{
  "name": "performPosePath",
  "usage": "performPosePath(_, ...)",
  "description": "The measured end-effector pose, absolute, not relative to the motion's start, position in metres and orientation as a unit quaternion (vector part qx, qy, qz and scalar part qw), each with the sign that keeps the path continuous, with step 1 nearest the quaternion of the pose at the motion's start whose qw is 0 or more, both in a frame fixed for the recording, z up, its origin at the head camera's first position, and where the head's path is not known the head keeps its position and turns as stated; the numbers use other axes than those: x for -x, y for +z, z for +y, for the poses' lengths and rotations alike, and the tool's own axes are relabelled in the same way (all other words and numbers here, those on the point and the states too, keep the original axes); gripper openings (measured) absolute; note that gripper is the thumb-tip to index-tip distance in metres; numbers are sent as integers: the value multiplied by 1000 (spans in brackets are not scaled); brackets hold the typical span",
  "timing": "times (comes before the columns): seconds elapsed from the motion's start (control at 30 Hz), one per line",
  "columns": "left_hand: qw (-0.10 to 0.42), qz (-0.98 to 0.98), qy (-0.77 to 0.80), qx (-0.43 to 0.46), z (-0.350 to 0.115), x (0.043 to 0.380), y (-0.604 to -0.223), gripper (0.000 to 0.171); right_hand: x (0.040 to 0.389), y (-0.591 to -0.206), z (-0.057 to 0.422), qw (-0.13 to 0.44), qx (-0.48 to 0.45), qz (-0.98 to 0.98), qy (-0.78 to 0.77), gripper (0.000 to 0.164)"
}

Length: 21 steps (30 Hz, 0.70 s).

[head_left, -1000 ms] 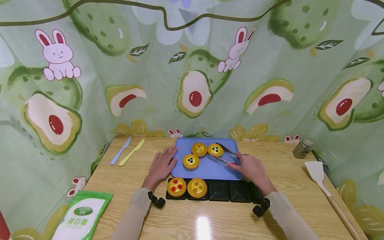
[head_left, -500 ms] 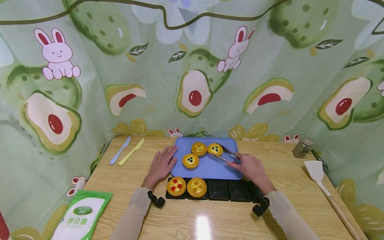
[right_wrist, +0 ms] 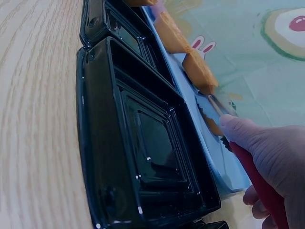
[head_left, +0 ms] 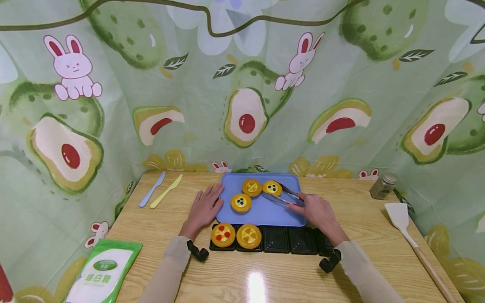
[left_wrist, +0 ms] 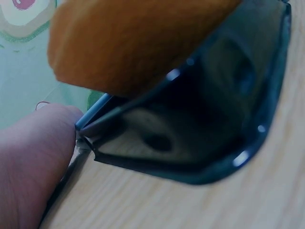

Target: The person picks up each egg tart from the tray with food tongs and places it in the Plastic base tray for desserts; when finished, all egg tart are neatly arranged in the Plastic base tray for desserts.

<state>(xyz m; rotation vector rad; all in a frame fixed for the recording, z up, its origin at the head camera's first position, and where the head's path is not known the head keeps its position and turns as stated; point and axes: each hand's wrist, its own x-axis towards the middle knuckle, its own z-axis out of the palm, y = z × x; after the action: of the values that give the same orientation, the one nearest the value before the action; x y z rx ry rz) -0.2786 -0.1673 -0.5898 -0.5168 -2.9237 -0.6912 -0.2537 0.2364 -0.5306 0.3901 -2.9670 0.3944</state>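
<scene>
In the head view my right hand (head_left: 320, 213) grips metal tongs (head_left: 289, 191) with red handles. The tongs' arms are spread, their tips on either side of a blueberry-topped tart (head_left: 272, 188) on the blue tray (head_left: 265, 216). A second blueberry tart (head_left: 241, 203) and a tart with yellow wedges (head_left: 251, 188) share that tray. My left hand (head_left: 204, 209) rests with extended fingers at the tray's left edge. From the right wrist view, thumb and fingers wrap the red handle (right_wrist: 259, 183). The left wrist view shows only part of the left hand (left_wrist: 40, 157).
A row of black square compartments (head_left: 275, 240) lies before the tray, holding a red-dotted tart (head_left: 222, 235) and a yellow-wedge tart (head_left: 249, 236). Two plastic knives (head_left: 166, 191), a white-green bag (head_left: 104, 273), a spice jar (head_left: 383, 186) and a spatula (head_left: 398, 216) lie around.
</scene>
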Motion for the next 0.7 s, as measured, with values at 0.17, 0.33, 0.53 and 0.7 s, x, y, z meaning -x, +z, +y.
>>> performPosePath(0.17, 45, -958, -224, 171, -168, 279, -590, 60, 253, -531, 237, 61, -124, -981, 133, 51)
performPosePath(0.33, 43, -958, -226, 172, -168, 279, -590, 60, 252, -532, 238, 59, -120, -980, 146, 51)
performPosePath(0.53, 41, -957, -226, 175, -169, 279, -591, 59, 251, -531, 240, 56, -112, -979, 162, 51)
performPosePath(0.7, 46, -957, -225, 177, -170, 280, -593, 59, 250, -530, 241, 60, -114, -977, 167, 51)
